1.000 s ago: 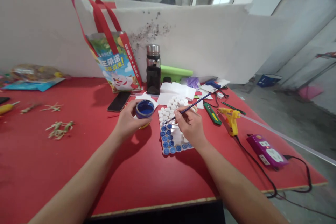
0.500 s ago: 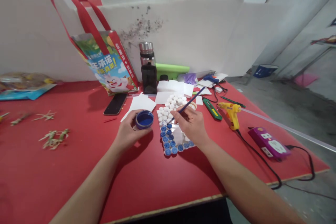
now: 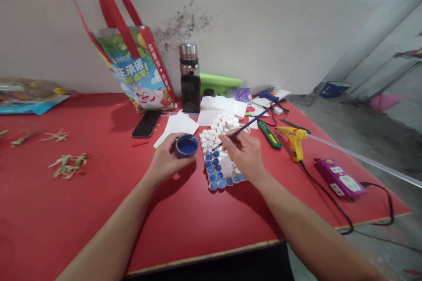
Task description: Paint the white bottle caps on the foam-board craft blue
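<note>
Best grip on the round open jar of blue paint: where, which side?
Grip the jar by its outer wall, from the left, as the left hand does: the curved side suits a thumb-and-finger wrap. Its mouth opens upward with blue paint inside, so a top grip would likely smear. Left avoids the right hand and its slim dark-blue paintbrush.

Tote bag [image 3: 136, 79] w/ red straps [image 3: 123, 33] stands by the white panel [image 3: 263, 39], steel-capped bottle [image 3: 190, 88] next to it, blk phone [image 3: 147, 124] flat in front. On the R I can see a green cutter [image 3: 269, 135], yellow glue gun [image 3: 296, 145] w/ clear stick [image 3: 349, 154] in back, purple power strip [image 3: 341, 180]. Far L, a few knotted straw-like bits [image 3: 66, 159].
</note>
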`<state>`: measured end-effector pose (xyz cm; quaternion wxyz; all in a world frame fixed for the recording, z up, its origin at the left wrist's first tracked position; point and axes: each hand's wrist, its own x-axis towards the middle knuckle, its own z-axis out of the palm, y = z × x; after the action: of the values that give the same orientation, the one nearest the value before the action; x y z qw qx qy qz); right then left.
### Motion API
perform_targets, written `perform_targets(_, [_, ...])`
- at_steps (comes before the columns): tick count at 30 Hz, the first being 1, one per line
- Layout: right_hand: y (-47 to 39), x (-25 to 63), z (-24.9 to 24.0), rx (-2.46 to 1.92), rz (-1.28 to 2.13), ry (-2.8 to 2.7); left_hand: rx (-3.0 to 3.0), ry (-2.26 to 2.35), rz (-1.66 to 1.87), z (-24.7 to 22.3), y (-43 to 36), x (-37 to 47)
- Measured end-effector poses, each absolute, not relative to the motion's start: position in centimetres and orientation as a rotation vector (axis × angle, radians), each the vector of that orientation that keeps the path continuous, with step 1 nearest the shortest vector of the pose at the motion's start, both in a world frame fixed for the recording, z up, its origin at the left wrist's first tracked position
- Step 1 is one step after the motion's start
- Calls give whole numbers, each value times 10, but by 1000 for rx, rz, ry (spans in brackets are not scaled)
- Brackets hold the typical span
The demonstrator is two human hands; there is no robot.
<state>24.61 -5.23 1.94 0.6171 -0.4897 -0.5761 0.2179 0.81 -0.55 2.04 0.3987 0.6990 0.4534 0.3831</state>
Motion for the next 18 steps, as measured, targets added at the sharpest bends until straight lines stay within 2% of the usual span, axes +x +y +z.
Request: perform_targets(18, [-53,251,18,-1140,382,-1427,1712,1121,1010,20,-7,12])
